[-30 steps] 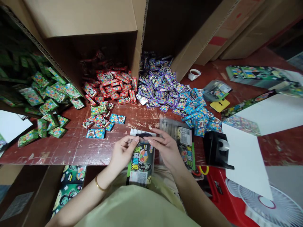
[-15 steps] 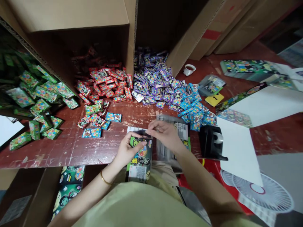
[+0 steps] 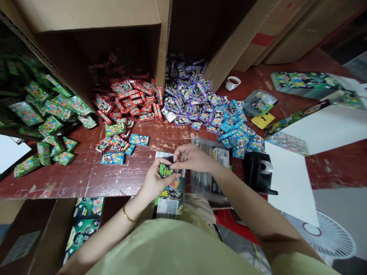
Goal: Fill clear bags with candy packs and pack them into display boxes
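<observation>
A black and green printed candy box (image 3: 172,194) stands close to my body at the table's front edge. My left hand (image 3: 157,179) grips it by its upper part, thumb across the printed front. My right hand (image 3: 190,158) is at the box's top edge with its fingers bent together; whether a small piece is pinched there I cannot make out. Just right of the box lie clear plastic bags (image 3: 203,168) with a black printed package (image 3: 220,156). Small blue packs (image 3: 112,158) and a few red and green ones lie loose to the left.
Cardboard cartons spill heaps of green packs (image 3: 51,124), red packs (image 3: 134,99) and purple packs (image 3: 189,99); blue packs (image 3: 236,131) lie alongside. To the right are a black tape dispenser (image 3: 258,172), a white cup (image 3: 232,83), a yellow object (image 3: 262,120) and a fan (image 3: 323,233).
My right hand has shifted slightly left along the top of the box, its fingers curling in more. My left hand keeps its grip. The camera view has moved a little.
</observation>
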{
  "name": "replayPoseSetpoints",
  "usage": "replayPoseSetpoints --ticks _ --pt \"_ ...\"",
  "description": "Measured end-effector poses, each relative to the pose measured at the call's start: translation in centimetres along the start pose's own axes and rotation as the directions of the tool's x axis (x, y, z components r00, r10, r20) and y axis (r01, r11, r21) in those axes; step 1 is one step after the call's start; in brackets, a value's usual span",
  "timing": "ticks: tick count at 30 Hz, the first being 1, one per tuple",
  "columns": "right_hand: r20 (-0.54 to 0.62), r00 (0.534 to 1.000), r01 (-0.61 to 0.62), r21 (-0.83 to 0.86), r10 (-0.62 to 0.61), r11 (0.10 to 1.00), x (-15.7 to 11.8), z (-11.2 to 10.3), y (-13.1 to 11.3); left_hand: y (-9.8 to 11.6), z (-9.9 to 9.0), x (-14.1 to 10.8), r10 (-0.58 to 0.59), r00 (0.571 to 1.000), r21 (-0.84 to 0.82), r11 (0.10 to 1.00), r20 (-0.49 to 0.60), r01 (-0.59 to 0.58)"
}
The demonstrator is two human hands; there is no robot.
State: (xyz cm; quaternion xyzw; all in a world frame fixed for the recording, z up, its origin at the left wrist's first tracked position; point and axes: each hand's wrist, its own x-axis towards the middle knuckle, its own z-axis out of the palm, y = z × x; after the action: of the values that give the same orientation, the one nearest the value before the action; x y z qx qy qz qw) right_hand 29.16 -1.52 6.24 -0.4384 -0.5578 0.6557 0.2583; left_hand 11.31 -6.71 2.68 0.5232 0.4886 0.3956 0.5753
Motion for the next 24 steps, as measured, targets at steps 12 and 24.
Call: replayPoseSetpoints --ticks 12,24 --pt "0.082 0.954 -0.249 0.757 0.29 0.604 1.3 3.1 6.0 0.5 -0.9 0.5 -0.007 0.99 -0.104 0.995 -0.143 -0.008" --pt "-0.441 0.893 0.196 0.565 0.092 0.801 -3.5 1.8 2.6 3.2 -0.8 1.1 -0.219 0.966 -0.225 0.943 0.136 0.245"
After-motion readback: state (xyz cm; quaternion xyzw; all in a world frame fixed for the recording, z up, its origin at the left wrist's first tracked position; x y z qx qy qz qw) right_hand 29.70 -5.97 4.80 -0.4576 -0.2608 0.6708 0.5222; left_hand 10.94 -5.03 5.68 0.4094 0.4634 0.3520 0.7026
